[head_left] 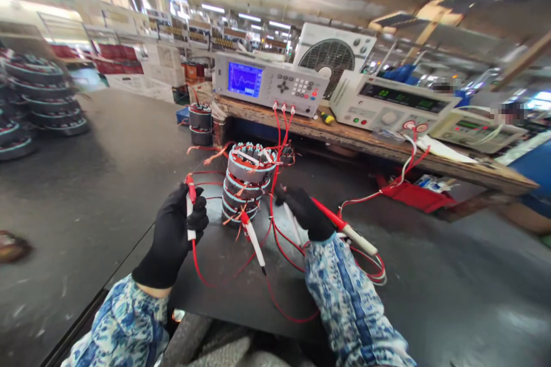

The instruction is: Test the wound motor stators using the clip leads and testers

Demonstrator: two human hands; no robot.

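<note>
A stack of ring-shaped motor stators (pixel 248 175), with blue-green edges and copper wire ends, stands on the dark table in front of me. My left hand (pixel 183 221), in a black glove, is closed around a white-handled test clip (pixel 190 212) with a red tip, left of the stack. Another test clip (pixel 255 241) hangs on wire ends at the stack's lower front. Right of the stack, my black-gloved right hand (pixel 307 212) is closed on a white-handled test clip (pixel 293 222), its fingers partly blurred. A red-and-white probe (pixel 344 226) lies beside that hand.
A tester with a blue waveform screen (pixel 245 80) sits on a wooden shelf (pixel 267 113), red leads (pixel 284 126) running down from it. Beside it are a second meter (pixel 390 103) and a fan (pixel 329 60). More stators (pixel 47 97) are piled at left; a smaller stack (pixel 201 123) stands behind.
</note>
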